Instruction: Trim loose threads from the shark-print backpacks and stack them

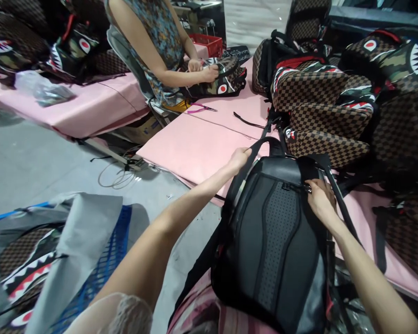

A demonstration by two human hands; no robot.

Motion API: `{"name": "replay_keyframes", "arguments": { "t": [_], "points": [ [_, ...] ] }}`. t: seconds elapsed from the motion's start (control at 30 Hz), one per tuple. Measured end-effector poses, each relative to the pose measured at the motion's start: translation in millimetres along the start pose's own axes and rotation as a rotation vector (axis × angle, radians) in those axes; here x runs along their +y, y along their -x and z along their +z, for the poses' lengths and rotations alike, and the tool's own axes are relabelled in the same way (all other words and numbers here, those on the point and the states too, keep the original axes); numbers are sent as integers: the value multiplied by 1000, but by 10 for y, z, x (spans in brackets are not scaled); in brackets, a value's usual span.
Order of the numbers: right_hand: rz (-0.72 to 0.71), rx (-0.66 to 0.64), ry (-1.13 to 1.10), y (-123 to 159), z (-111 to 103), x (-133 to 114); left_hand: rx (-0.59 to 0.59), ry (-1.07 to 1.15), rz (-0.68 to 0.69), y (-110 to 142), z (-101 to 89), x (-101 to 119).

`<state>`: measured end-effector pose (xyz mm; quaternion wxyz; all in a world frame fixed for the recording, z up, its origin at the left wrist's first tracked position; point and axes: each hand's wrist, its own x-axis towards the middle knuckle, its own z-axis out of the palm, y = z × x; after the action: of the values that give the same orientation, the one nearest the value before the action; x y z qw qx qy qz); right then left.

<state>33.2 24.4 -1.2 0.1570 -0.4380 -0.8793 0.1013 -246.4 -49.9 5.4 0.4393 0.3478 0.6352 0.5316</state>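
Observation:
A black backpack [282, 222] leans upright against my lap, its padded mesh back panel facing me. My left hand [241, 158] is closed on a black shoulder strap [245, 170] at the backpack's upper left. At the upper right of the back panel, my right hand [320, 199] is closed, its fingertips pinching a small metal zipper pull [308, 188] beside a short zipper. The front of the backpack is turned away from me and hidden.
Checkered backpacks [320, 106] with shark faces are piled on the pink table [195, 139]. Purple-handled pliers [202, 108] and a loose black strap [247, 121] lie there. Across it, a seated person [160, 51] handles another backpack [223, 76]. A large grey bag [80, 232] of backpacks stands lower left.

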Motion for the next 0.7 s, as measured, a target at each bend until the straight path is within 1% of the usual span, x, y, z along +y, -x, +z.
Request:
{"name": "replay_keyframes", "arguments": {
  "t": [0.03, 0.07, 0.1, 0.13, 0.17, 0.2, 0.23, 0.27, 0.37, 0.43, 0.47, 0.53, 0.57, 0.63, 0.7],
  "points": [
    [27, -42, 53, -93, -5, 89, 12, -57, 82, 2, 97, 20],
    [42, -98, 86, -161, -20, 151, -12, -153, 200, -3, 210, 37],
    [42, -159, 99, -206, -42, 183, -78, -289, 334, -18, 335, 52],
    [27, -217, 96, -228, -67, 189, -178, -463, 448, -43, 464, 66],
    [7, -264, 84, -228, -92, 174, -280, -654, 524, -79, 594, 79],
    [-16, -303, 68, -206, -117, 144, -367, -823, 548, -124, 717, 91],
    [-48, -326, 44, -161, -141, 107, -419, -943, 523, -173, 830, 103],
    [-91, -335, 14, -97, -165, 67, -439, -1022, 481, -224, 930, 113],
    [-281, -274, -92, 183, -229, -45, -432, -1101, 406, -334, 1157, 112],
    [-418, -220, -154, 377, -261, -96, -418, -1144, 358, -354, 1258, 83],
    [-473, -214, -174, 459, -271, -109, -405, -1163, 328, -349, 1294, 63],
    [-551, -233, -205, 575, -283, -102, -370, -1184, 284, -313, 1323, 20],
    [-564, -246, -214, 611, -285, -80, -361, -1185, 276, -282, 1313, -3],
    [-543, -271, -220, 651, -283, -6, -374, -1167, 292, -197, 1250, -46],
    [-496, -295, -223, 666, -275, 89, -426, -1138, 324, -92, 1158, -84]
  ]
}}
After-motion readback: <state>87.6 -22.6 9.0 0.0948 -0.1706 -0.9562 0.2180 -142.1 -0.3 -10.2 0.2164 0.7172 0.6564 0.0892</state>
